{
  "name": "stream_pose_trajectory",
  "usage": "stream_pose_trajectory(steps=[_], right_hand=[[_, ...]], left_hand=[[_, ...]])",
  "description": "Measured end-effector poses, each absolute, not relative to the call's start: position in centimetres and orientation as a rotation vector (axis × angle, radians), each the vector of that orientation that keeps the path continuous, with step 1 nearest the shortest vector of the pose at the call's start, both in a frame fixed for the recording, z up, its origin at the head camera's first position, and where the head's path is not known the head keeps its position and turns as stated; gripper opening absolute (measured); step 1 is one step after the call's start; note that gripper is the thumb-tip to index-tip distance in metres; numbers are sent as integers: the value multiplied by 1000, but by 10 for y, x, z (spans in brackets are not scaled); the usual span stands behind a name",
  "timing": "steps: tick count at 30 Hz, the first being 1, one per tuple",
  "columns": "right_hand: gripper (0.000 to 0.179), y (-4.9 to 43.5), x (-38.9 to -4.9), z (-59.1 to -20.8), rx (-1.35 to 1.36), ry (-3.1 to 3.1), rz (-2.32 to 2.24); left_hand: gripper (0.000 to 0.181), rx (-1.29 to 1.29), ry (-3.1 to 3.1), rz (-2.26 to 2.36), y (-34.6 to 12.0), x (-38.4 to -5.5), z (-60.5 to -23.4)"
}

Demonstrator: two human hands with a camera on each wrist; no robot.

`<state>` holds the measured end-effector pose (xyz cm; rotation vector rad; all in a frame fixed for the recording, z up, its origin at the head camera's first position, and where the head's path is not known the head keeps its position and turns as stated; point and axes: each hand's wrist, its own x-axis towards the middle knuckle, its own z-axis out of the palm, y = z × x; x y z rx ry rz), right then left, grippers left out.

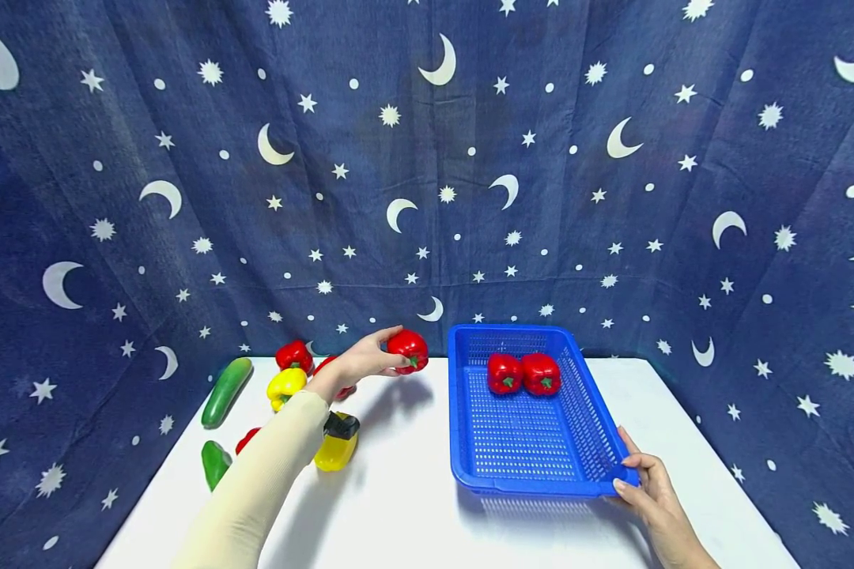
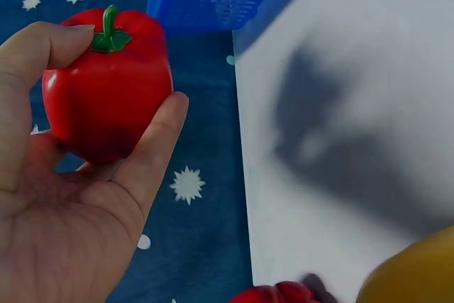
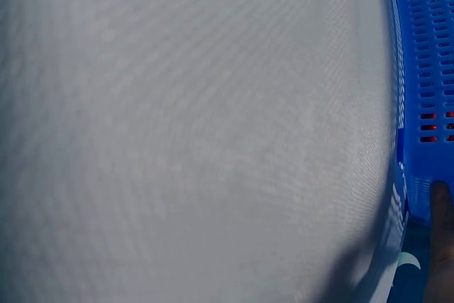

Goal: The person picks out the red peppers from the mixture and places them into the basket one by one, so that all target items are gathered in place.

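My left hand [image 1: 363, 359] grips a red bell pepper [image 1: 408, 351] above the table, left of a blue basket [image 1: 456, 411]. In the left wrist view the thumb lies beside the green stem of the pepper [image 2: 110, 90], with fingers around its underside. At the basket's near right corner, my right hand [image 1: 651, 494] pinches the rim between thumb and fingers. Two more red bell peppers [image 1: 504, 374] sit side by side inside the basket toward its far end. In the right wrist view one finger [image 3: 441, 228] lies against the perforated basket wall [image 3: 425, 154].
On the table's left lie a cucumber [image 1: 227, 393], a green vegetable [image 1: 216, 464], yellow bell peppers [image 1: 286, 386] and red ones [image 1: 294, 356], some partly behind the left arm. A dark blue curtain [image 1: 427, 158] with moons and stars surrounds the white table [image 1: 398, 506].
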<state>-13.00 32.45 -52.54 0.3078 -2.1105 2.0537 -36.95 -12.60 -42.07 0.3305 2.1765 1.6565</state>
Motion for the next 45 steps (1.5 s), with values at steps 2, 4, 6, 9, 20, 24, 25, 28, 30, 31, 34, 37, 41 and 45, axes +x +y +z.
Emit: stream_pose_trajectory(steps=[2, 4, 6, 9, 20, 24, 25, 28, 30, 31, 34, 37, 41, 45], right_hand=[[26, 324, -130, -525, 309, -2114, 2049], [26, 324, -130, -525, 298, -2125, 2040], [27, 324, -129, -525, 288, -2136, 2029], [27, 324, -130, -525, 288, -2136, 2037], [28, 324, -130, -524, 285, -2133, 2059], [27, 325, -131, -525, 305, -2119, 2054], [26, 325, -131, -525, 309, -2115, 2051], [26, 325, -131, -526, 308, -2121, 2040], [27, 325, -131, -526, 300, -2128, 2038], [27, 325, -131, -526, 296, -2132, 2037], [27, 326, -131, -526, 294, -2136, 2038], [27, 326, -132, -526, 301, -2125, 2045], [25, 325, -132, -526, 312, -2104, 2057], [24, 325, -131, -527, 342, -2089, 2065]], left_hand=[[86, 363, 2167, 1668, -124, -368, -418], [86, 391, 2164, 1668, -121, -365, -413], [86, 413, 2155, 1669, -117, -363, -408], [85, 448, 2153, 1658, -110, -359, -401], [84, 618, 2186, 1543, -66, -340, -393], [86, 678, 2180, 1470, -48, -329, -391], [86, 688, 2177, 1455, -44, -326, -390], [85, 707, 2156, 1433, -32, -318, -388], [85, 709, 2138, 1429, -25, -314, -386], [85, 713, 2131, 1428, -22, -312, -386], [84, 723, 2129, 1412, -11, -309, -386], [84, 744, 2146, 1381, -2, -307, -386], [83, 750, 2150, 1362, 11, -303, -384], [83, 768, 2119, 1361, 25, -298, -382]])
